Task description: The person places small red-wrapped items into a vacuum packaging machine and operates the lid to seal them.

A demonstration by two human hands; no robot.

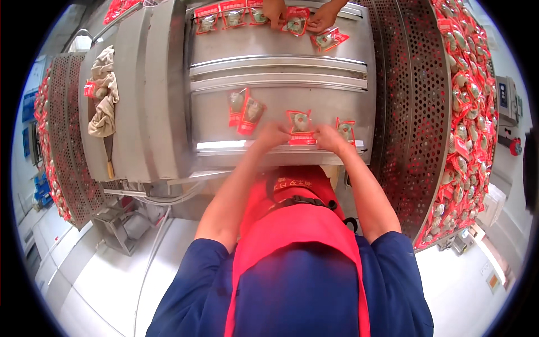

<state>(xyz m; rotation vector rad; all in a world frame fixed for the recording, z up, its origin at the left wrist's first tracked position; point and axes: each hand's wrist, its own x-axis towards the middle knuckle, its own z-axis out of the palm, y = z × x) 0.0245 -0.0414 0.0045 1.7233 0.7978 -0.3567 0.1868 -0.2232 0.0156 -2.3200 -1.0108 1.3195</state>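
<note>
My left hand (272,135) and my right hand (328,137) both pinch the lower edge of a red food packet (300,123) lying flat on the near steel tray (281,101). Two overlapping red packets (245,109) lie to the left of it. Another red packet (346,129) lies just right of my right hand.
Across the machine another person's hands (297,14) handle red packets (331,39) on the far tray. A perforated conveyor (415,101) on the right carries many red packets (469,95). A cloth (104,90) and a brush lie at left; another perforated belt (62,140) runs beyond.
</note>
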